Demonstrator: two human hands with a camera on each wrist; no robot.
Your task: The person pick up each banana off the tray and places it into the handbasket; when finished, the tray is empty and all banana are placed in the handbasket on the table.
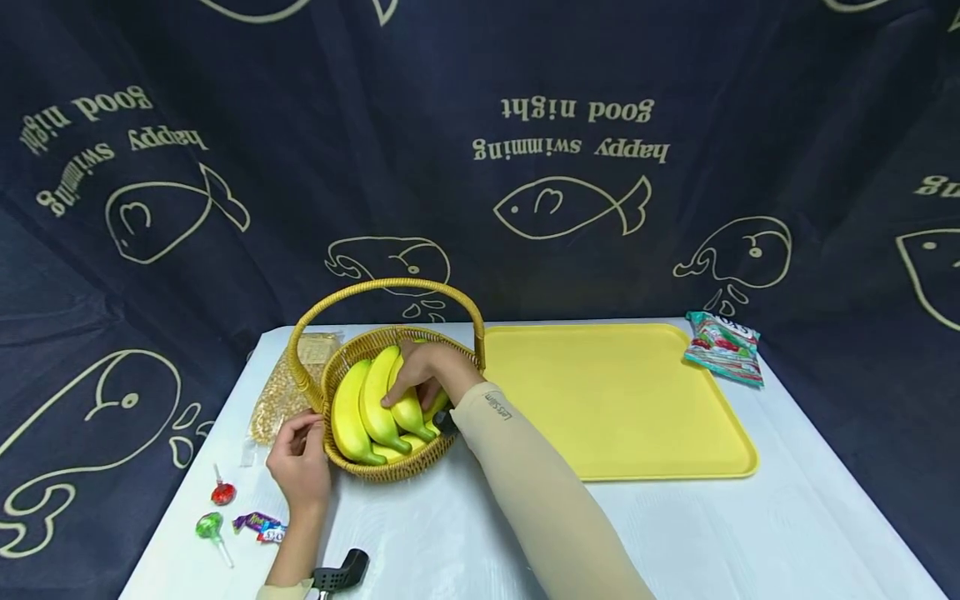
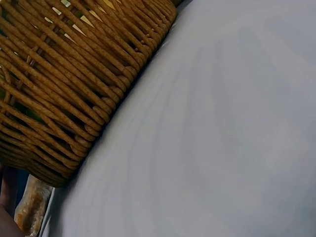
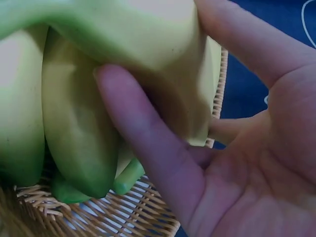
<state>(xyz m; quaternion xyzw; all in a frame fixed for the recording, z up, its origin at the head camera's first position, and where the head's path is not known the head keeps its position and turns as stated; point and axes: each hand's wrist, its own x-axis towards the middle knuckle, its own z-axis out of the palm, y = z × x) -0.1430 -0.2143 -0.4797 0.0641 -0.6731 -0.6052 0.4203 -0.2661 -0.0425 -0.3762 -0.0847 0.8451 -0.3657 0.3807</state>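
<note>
A woven basket (image 1: 352, 462) with an arched handle (image 1: 390, 286) stands on the white table, with a bunch of yellow bananas (image 1: 367, 408) inside. My right hand (image 1: 411, 385) reaches into the basket and grips the bunch. In the right wrist view its fingers (image 3: 138, 133) curl under the bananas (image 3: 74, 123), above the basket weave (image 3: 118, 217). My left hand (image 1: 309, 435) holds the basket's left side at the rim. The left wrist view shows only the basket wall (image 2: 64, 89) and the table (image 2: 212, 148).
A yellow tray (image 1: 622, 400) lies right of the basket, with a snack packet (image 1: 723, 347) at its far right corner. A clear bag of kernels (image 1: 285, 396) lies left of the basket. A red lollipop (image 1: 222, 492), a green lollipop (image 1: 209, 527) and a wrapped candy (image 1: 258, 525) lie at front left.
</note>
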